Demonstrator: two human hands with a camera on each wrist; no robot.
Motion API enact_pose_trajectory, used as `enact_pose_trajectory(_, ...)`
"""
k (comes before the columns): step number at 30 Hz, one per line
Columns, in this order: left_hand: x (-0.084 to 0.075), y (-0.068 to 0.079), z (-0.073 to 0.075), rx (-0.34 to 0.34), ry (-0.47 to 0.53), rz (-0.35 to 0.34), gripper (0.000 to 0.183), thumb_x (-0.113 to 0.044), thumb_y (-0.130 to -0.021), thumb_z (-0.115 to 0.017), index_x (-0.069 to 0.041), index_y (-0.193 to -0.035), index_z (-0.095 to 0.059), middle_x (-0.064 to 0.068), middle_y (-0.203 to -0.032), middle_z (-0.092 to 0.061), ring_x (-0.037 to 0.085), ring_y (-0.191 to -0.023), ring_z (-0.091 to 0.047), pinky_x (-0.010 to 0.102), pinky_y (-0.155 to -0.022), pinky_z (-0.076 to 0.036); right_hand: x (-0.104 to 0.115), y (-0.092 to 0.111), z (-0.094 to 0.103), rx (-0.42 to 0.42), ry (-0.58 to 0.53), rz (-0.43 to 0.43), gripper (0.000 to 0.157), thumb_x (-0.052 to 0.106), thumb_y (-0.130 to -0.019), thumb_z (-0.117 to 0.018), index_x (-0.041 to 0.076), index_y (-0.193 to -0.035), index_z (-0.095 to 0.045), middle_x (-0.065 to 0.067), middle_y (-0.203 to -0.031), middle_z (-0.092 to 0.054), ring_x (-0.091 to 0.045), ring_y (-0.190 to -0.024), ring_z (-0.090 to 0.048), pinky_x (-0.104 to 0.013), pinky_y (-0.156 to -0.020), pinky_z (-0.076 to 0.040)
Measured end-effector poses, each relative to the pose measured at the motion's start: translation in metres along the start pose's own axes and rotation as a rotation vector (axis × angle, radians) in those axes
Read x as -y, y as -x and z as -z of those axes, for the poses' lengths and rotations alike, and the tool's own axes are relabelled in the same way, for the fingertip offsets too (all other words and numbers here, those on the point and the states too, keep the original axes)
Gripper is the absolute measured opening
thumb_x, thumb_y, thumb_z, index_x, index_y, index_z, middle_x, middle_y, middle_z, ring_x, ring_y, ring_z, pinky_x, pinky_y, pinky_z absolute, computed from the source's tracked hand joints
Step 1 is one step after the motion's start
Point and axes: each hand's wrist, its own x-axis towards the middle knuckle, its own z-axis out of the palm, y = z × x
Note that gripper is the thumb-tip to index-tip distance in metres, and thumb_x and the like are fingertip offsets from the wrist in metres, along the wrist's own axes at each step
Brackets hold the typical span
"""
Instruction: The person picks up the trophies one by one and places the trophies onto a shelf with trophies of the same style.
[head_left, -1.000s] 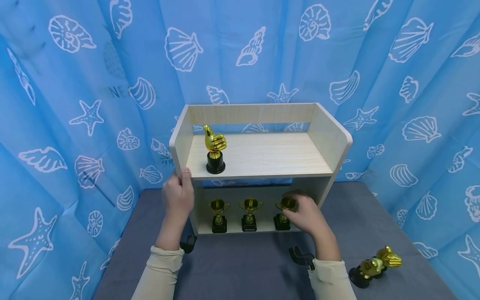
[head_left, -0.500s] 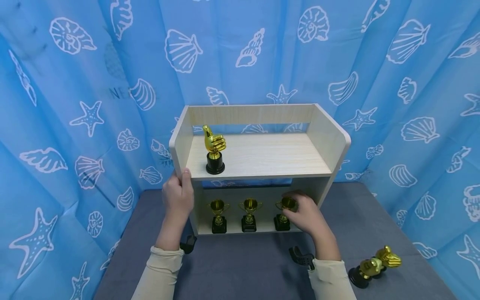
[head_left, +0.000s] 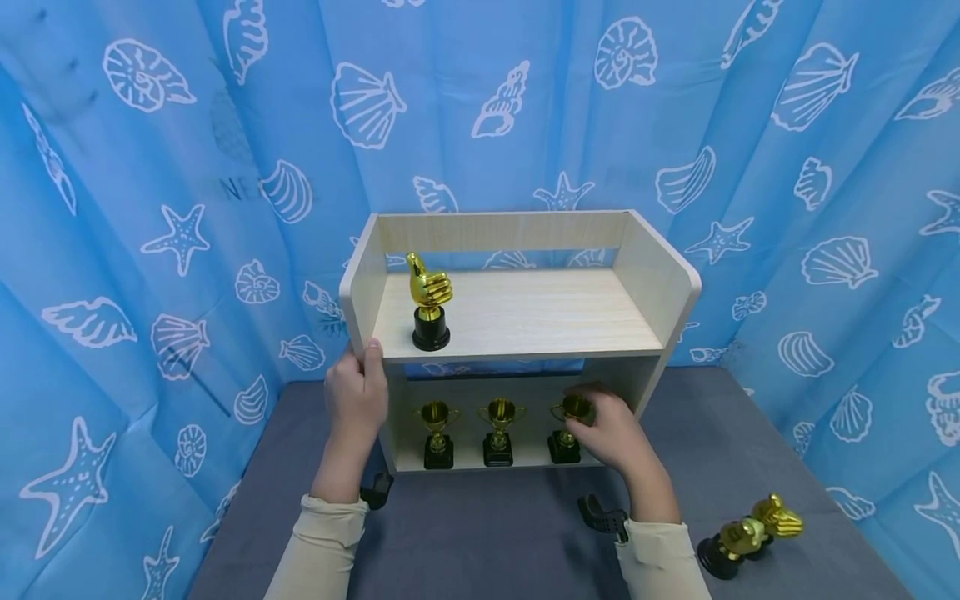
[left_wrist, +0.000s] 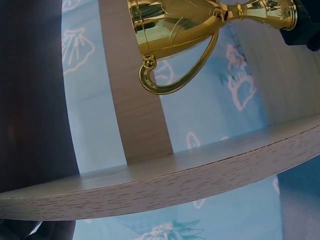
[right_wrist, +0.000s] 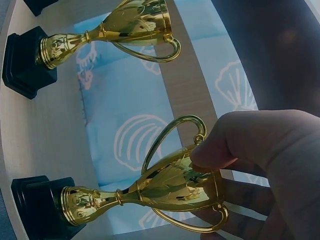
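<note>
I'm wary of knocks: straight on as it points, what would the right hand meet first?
First, the rightmost gold, black-based cup trophy, which the right hand holds; beyond, perhaps a pale wooden back slat, though depth is unclear.

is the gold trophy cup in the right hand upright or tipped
Upright: the shiny gold trophy cup in the right hand has its square black base on the pale wooden lower shelf, bowl mouth up.

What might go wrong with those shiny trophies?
The right fingers grip the right cup high on its bowl, so a bump might tip it. The middle cup stands beside it and could get knocked. Above, the thumbs-up trophy is near the front of the shelf, so shaking might topple it.
</note>
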Motion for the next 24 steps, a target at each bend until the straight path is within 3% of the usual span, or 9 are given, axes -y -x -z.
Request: enact_pose_trajectory(24, 0.0001, -0.0007, -0.0001, -0.002, 0.012, -0.004, 0.047, -0.045, -0.103, -0.039, -0.005, -0.089, -0.06, 0.008, -0.059, -0.049, 0.024, -0.057, -0.052, 0.036, -0.053, -0.04, -0.0027, 0.0001, -0.0024, -0.016, 0.001, 0.005, 0.045, 0.019, -0.087, -0.068, 0.012, -0.131, -0.06, -0.012, -0.128, -0.062, -0.032, -0.114, -0.06, -0.053, -0.089, -0.048)
